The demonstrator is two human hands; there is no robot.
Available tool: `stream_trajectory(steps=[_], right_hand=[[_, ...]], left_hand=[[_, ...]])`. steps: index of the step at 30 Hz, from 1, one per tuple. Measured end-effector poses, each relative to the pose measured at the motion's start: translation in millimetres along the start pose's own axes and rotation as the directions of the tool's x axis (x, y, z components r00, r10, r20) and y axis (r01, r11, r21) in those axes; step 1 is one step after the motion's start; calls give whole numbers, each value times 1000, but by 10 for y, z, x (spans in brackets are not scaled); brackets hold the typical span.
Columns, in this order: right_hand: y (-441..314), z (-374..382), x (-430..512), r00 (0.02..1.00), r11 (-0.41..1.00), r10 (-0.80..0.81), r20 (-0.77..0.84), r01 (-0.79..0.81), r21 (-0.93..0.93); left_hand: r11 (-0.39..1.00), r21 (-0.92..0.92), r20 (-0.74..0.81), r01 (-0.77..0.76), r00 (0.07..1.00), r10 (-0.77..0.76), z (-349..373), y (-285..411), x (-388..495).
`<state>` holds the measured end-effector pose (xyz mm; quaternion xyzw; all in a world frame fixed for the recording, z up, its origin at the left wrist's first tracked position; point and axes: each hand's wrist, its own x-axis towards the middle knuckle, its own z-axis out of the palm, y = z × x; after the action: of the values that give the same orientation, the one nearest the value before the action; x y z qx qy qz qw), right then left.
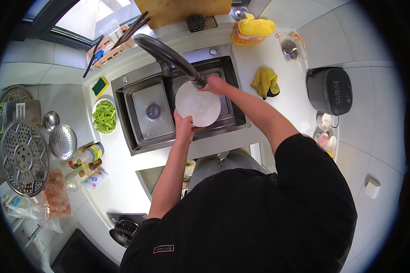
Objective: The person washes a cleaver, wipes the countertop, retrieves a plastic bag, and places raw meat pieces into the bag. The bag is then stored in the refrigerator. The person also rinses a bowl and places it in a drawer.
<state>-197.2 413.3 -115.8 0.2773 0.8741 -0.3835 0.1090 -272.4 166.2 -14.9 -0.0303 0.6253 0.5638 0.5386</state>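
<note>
My left hand (183, 125) grips the near left rim of a white bowl (200, 107), thumb on top and fingers underneath. At the bowl's far right rim is my right hand (217, 85), right beside the faucet head, which partly hides its fingers. The bowl is held over the right basin of a stainless steel double sink (242, 121), below the spout of the curved metal faucet (172, 56). Its inside looks wet and blurry, and I cannot tell how much water is in it. The left basin (143, 126) shows a drain strainer (153, 111).
A bowl of cut green vegetables (104, 116) and a sponge (100, 87) sit left of the sink. To the right are a yellow-green cloth (265, 82), a yellow jug (253, 30) and a black appliance (329, 91). Perforated steamer plates (24, 157) and bottles (91, 153) are further left.
</note>
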Motion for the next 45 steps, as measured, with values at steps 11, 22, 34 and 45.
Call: stream_trajectory(steps=[11,22,34,45], right_hand=[[-414,703,-1199,866,-24,411,284,-301,953],[-468,-419,-1382,867,402,409,284,-451,797],[-304,-750,-1131,764,477,352,540,-643,599],[-583,-797,-1354,917,564,378,128,-338,754]], left_hand=[[777,-611,85,153,988,-128,51,-791,398],[457,851,51,-258,908,416,-44,-183,1171],[-255,341,933,-905,291,213,869,556,1670],[987,-112,-107,-112,989,100,343,-902,1487]])
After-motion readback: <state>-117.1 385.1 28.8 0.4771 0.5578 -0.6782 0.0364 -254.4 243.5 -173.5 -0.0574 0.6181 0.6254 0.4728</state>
